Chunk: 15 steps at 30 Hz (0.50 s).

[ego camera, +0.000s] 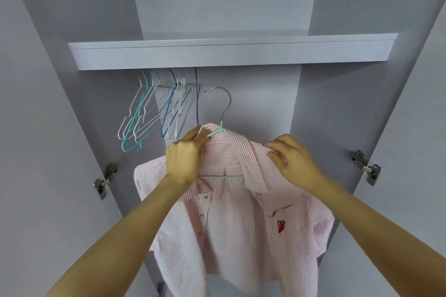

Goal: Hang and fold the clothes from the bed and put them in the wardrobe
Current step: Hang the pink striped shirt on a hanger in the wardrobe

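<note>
The pink striped shirt (241,219) is in front of you, inside the open wardrobe (337,103), and it sits on a hanger (218,131) with a pale green neck and a metal hook. You hold it up in the air below the shelf (229,53); the hook is free and it touches no rail. The shirt hangs open at the front, with small buttons along the left edge and a small red embroidered mark (281,225) on the chest at your right side. The lower bar of the hanger shows inside the collar.

Your left hand (185,159) is at the neck of the hanger, and its fingers (196,135) are closed on the collar cloth and the green part just under the hook. Your right hand (294,159) is on the right shoulder of the shirt, and its fingers (275,149) pinch the fabric there, narrow, with cloth between them. Both forearms reach up from the bottom corners of the view.

Behind and to the left of the shirt, a group of empty wire hangers (154,113) hangs under the shelf, white, teal, blue and one purple. They are near the hook of your hanger but apart from it. The rail they hang from is hidden by the shelf edge. The wardrobe doors stand open on both sides, and a metal hinge (106,178) shows on the left door and another hinge (365,166) on the right door
</note>
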{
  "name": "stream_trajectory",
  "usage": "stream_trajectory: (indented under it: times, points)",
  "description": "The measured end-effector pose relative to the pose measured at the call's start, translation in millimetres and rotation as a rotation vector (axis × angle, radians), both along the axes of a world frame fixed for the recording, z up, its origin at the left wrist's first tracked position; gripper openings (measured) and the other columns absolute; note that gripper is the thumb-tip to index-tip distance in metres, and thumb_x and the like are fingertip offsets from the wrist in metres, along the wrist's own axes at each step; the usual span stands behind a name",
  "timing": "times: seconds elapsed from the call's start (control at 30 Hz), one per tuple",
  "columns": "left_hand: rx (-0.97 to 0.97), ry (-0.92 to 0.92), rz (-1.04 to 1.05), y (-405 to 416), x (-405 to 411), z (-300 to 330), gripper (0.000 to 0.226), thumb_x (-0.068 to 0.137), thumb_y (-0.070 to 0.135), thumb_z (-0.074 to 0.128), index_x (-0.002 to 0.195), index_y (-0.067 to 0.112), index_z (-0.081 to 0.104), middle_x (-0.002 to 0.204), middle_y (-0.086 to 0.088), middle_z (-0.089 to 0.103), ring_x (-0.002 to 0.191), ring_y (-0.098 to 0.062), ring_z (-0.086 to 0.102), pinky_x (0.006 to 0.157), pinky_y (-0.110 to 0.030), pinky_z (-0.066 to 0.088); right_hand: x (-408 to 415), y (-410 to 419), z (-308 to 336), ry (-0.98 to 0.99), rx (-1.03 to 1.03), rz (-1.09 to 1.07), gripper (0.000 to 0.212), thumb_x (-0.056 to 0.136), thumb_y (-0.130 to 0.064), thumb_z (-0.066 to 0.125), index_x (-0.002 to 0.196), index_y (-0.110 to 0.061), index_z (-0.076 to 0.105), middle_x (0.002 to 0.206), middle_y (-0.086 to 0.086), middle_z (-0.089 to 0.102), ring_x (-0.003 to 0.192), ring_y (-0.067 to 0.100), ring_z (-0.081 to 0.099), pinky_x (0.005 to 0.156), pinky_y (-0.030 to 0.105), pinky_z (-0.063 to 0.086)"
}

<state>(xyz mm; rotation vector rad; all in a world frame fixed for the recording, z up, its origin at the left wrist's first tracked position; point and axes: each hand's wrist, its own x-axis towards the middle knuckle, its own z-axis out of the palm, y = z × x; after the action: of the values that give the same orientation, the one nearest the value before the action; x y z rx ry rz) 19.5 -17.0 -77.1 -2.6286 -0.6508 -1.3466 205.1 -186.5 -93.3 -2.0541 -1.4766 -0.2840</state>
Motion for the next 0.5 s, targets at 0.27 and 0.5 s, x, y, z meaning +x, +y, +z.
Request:
stream_trajectory:
  times: [0.27, 0.5]
  points:
    - [-0.108, -0.028, 0.111, 13.3, -5.8, -1.8, 0.021, 0.084, 0.006, 0.066, 0.104, 0.012, 0.071, 0.101, -0.008, 0.072, 0.060, -0.038, 0.067, 0.049, -0.044, 0.052, 26.9, -26.4, -47.4, 0.282, -0.044, -0.298, 0.038, 0.093, -0.022, 0.053, 0.129, -0.011, 0.049, 0.126, 0.008, 0.053, 0.119, 0.028, 0.048, 0.103, 0.049, 0.036]
    - [0.034, -0.043, 0.135, 21.7, -17.2, -5.2, 0.027, 0.070, -0.005, 0.076, 0.093, 0.010, 0.073, 0.089, -0.009, 0.073, 0.047, -0.031, 0.064, 0.038, -0.036, 0.049, 37.6, -21.2, -73.0, 0.532, -0.163, -0.221, 0.033, 0.094, -0.014, 0.052, 0.126, -0.013, 0.052, 0.109, 0.004, 0.053, 0.099, 0.017, 0.051, 0.093, 0.033, 0.041]
